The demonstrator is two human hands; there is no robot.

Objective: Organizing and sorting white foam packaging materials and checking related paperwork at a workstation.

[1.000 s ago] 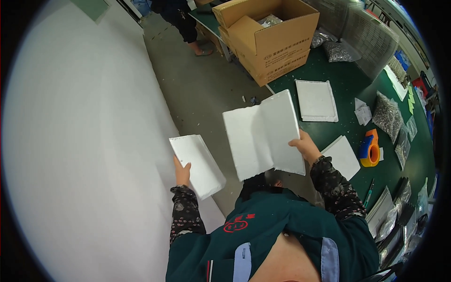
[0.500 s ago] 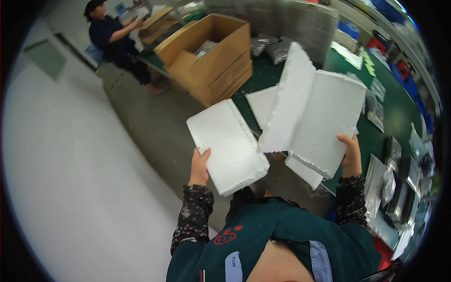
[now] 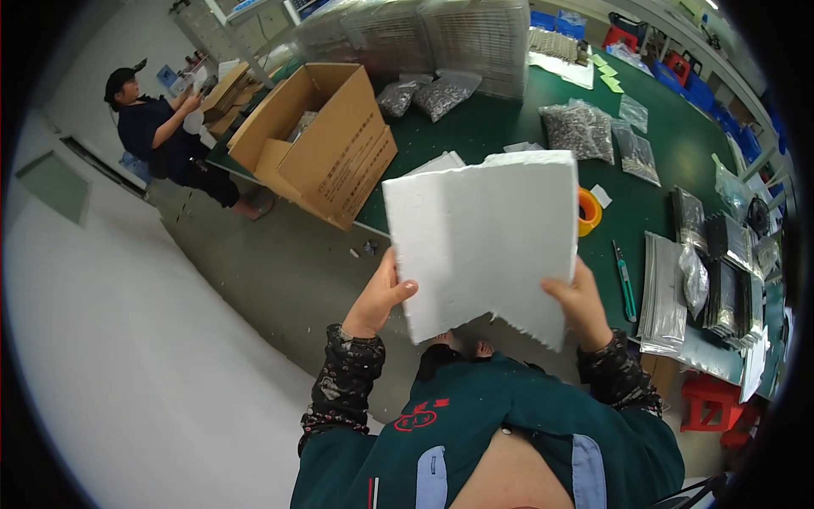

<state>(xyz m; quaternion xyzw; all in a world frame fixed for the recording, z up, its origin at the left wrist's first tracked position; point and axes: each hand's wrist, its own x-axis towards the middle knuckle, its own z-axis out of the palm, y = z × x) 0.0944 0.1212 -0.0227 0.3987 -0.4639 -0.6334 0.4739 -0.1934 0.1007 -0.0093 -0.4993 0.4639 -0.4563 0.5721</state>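
Green table (image 3: 688, 140) with bags (image 3: 578, 130), cutter (image 3: 626, 284)

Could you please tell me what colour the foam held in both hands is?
The foam is plain white, seen best in the head view.

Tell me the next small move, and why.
Probably bring the white foam rightward over the green table: the left hand and right hand grip its opposite sides, while floor shows beyond its jagged lower edge.

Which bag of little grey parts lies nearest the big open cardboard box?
The leftmost bag on the green table, just right of the box; the other bags lie farther right.
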